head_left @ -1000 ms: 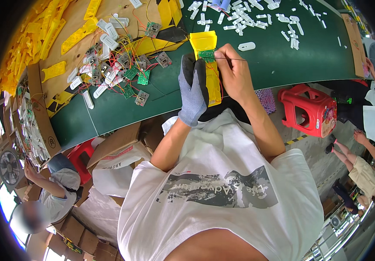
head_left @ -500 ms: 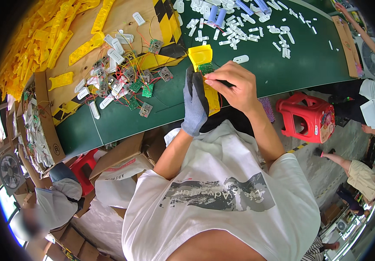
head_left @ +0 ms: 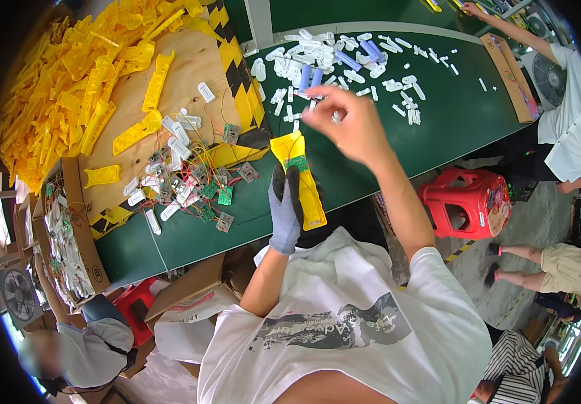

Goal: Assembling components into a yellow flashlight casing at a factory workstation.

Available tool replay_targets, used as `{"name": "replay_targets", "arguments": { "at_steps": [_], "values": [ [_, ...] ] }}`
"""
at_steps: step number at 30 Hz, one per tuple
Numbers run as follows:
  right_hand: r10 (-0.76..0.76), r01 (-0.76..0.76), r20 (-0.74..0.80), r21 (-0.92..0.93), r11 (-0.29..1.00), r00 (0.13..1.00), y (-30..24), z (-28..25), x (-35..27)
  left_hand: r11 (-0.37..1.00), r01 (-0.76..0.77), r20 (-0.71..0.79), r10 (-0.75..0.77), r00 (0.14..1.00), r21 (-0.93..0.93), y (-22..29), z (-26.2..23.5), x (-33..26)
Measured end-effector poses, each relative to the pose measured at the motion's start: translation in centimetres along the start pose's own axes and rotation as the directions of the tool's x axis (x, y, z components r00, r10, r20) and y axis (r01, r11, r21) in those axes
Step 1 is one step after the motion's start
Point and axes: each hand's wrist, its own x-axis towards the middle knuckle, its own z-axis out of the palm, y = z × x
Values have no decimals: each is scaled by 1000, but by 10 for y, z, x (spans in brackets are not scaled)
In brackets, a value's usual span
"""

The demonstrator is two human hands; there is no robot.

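My left hand, in a grey and black glove, is closed around a yellow plastic housing at the table's near edge. A green circuit board lies inside the housing's upper part, and a thin dark wire shows there. Bare and raised, my right hand is above and to the right of the housing, near the small white plastic parts. Its thumb and fingers are curled together. A small pale thing shows among those fingers, too small to name.
A heap of yellow housings covers the wooden board at left. Wired circuit boards with white pieces lie in a tangle beside it. Blue cylinders sit among the white parts. Right of me stands a red stool; other people are nearby.
My right hand has left the circuit board and moved up and away toward the white parts. The left hand, still around the yellow housing, appears lower and further left as the view shifted.
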Motion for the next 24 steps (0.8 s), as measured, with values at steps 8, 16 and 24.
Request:
{"name": "replay_targets", "arguments": {
  "at_steps": [8,16,24],
  "values": [
    [46,130,330,-491,862,943,81,-25,86,981,-196,-35,196,980,7,15,15,-1],
    [21,314,517,-550,774,855,86,-34,97,998,-60,-40,59,997,-20,10,8,2],
    [-155,185,117,-323,928,981,64,-41,45,986,-163,-180,157,971,-21,3,16,9]
  ]
}}
